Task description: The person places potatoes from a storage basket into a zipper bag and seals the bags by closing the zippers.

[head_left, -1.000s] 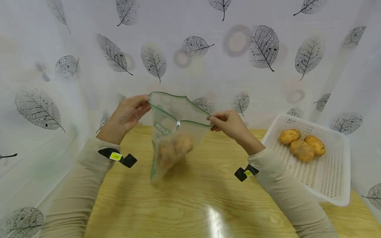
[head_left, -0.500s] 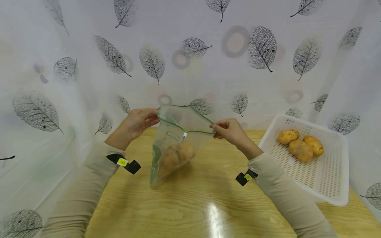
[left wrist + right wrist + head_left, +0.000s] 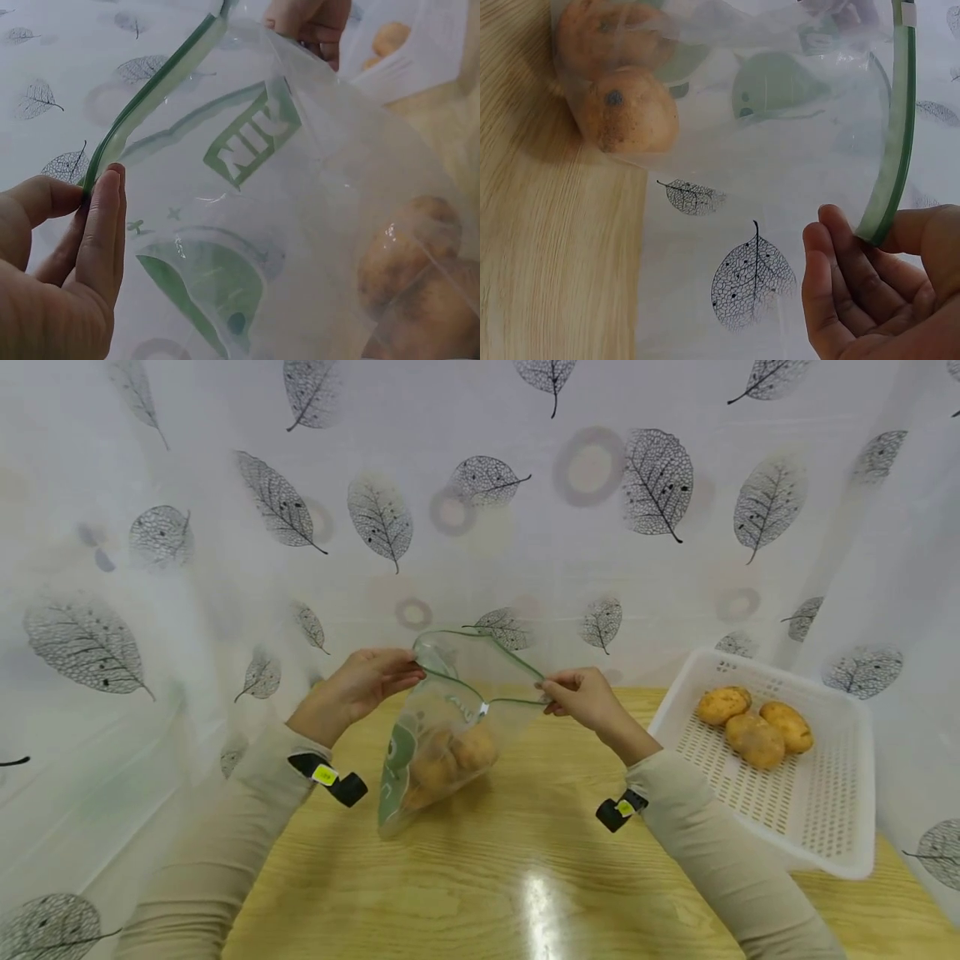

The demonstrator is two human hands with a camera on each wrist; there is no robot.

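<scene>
A clear zip bag with a green zip rim and green print stands on the table, its mouth spread apart. Potatoes lie in its lower part, blurred by the plastic. My left hand pinches the left corner of the rim between thumb and fingers, as the left wrist view also shows on the green zip strip. At the opposite corner my right hand pinches the rim the same way. A small white slider sits midway along the near rim.
To the right stands a white perforated basket with 3 potatoes at its far side. The wooden table meets a leaf-printed curtain behind and at the left.
The left hand has moved right and down with its corner of the bag, and the right hand slightly right and down. The mouth is narrower from side to side and the bag sits lower.
</scene>
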